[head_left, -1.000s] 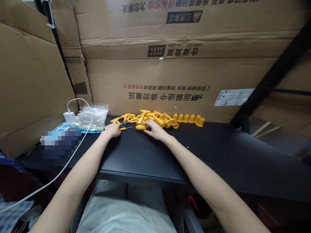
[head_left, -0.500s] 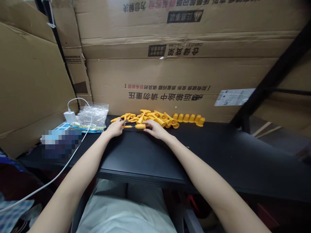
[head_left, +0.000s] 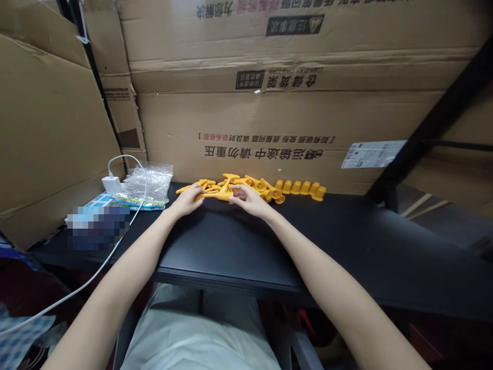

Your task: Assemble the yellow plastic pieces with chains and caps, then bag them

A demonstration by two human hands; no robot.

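Note:
My left hand (head_left: pixel 188 201) is closed on a yellow plastic piece with a thin ribbed shaft (head_left: pixel 210 195), which points right. A thicker yellow plastic sleeve (head_left: pixel 224 196) is pinched in my right hand (head_left: pixel 248 201). The shaft's end meets the sleeve, both lying in one line just over the black tabletop; how deep the shaft sits inside cannot be made out. Right behind my hands is a pile of yellow T-shaped handles (head_left: pixel 231 177). Flared yellow tubes (head_left: pixel 275 193) lie at the pile's right side.
Several yellow caps (head_left: pixel 296 187) stand in a row at the back right. Cardboard (head_left: pixel 246 115) walls the black table (head_left: pixel 231 244) behind and at left. On the left are a white charger (head_left: pixel 111 184) with its cable (head_left: pixel 111 253) and clear plastic bags (head_left: pixel 148 184).
The gap between the shaft and the sleeve has closed, and the two pieces now meet. My left hand has shifted slightly right.

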